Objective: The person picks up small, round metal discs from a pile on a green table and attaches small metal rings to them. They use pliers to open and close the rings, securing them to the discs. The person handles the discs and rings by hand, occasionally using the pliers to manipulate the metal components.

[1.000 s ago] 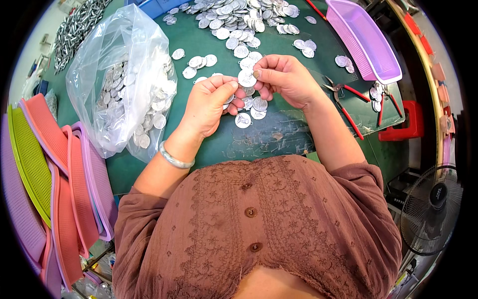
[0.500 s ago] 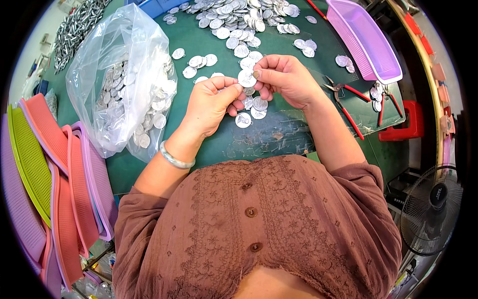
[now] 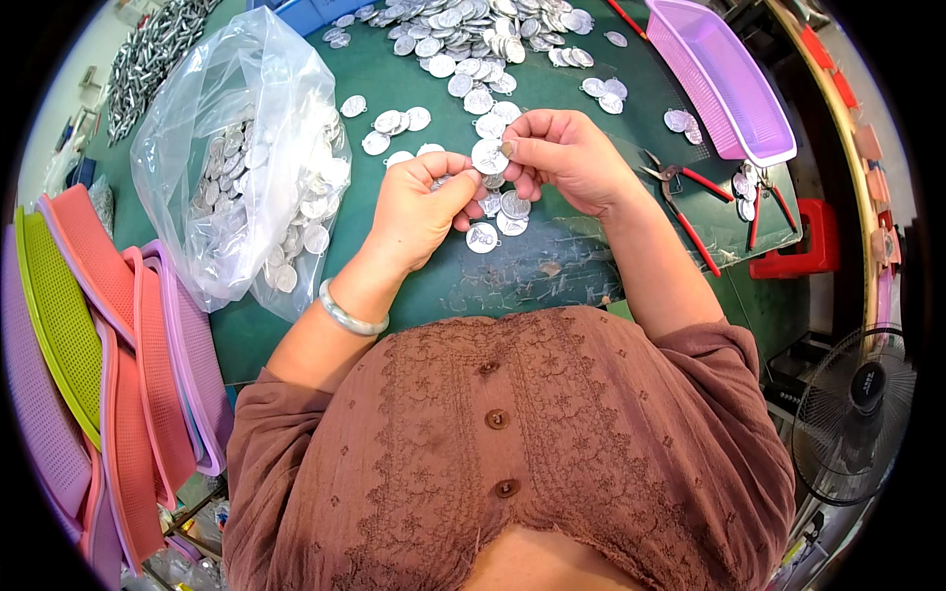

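Observation:
Between my two hands is a round silver medallion (image 3: 489,157), raised just above the green table. My right hand (image 3: 569,158) pinches its right edge between thumb and fingers. My left hand (image 3: 426,205) is closed, thumb against the curled fingers, at the medallion's lower left edge; part of another silver piece shows among its fingers. Below the hands lie several loose medallions (image 3: 482,237). A large pile of the same medallions (image 3: 483,30) spreads over the far table, trailing toward my hands.
On the left stands a clear plastic bag (image 3: 241,148) of medallions, with stacked coloured baskets (image 3: 64,325) nearer. To the right lie red-handled pliers (image 3: 680,192) and a purple basket (image 3: 724,79). A fan (image 3: 857,394) stands at lower right, a red stool (image 3: 803,241) beyond the table edge.
My left wrist has shifted very slightly, and its thumb sits a little differently by the medallion. My right hand stays nearly still.

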### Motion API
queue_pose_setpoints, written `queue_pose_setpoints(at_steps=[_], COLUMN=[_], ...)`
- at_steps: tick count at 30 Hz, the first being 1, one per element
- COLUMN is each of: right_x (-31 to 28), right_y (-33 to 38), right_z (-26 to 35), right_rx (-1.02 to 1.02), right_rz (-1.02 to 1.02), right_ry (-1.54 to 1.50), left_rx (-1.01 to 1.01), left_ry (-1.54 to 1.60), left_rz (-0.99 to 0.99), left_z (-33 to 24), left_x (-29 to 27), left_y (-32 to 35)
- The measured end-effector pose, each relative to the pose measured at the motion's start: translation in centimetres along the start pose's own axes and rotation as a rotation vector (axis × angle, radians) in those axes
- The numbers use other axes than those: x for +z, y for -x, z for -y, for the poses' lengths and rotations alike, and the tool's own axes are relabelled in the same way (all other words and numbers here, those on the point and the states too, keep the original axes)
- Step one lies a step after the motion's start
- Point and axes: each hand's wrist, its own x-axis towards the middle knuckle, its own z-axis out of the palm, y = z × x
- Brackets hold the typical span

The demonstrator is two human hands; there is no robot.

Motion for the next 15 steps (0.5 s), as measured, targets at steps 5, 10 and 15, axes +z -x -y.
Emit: queue_pose_setpoints(at_steps=[5, 10, 15], right_x=[-0.02, -0.01, 0.22], right_y=[0.03, 0.05, 0.11], right_z=[0.04, 0.07, 0.07], right_rx=[-0.003, 0.010, -0.031], right_rz=[0.025, 0.018, 0.014], right_ry=[-0.011, -0.003, 0.050], left_rx=[0.036, 0.054, -0.011], left_ry=[-0.085, -0.077, 0.047], left_rz=[-0.016, -0.011, 0.014], left_z=[-0.13, -0.11, 0.19], left_x=[0.00, 0.03, -0.24], left_y=[0.05, 0.00, -0.18])
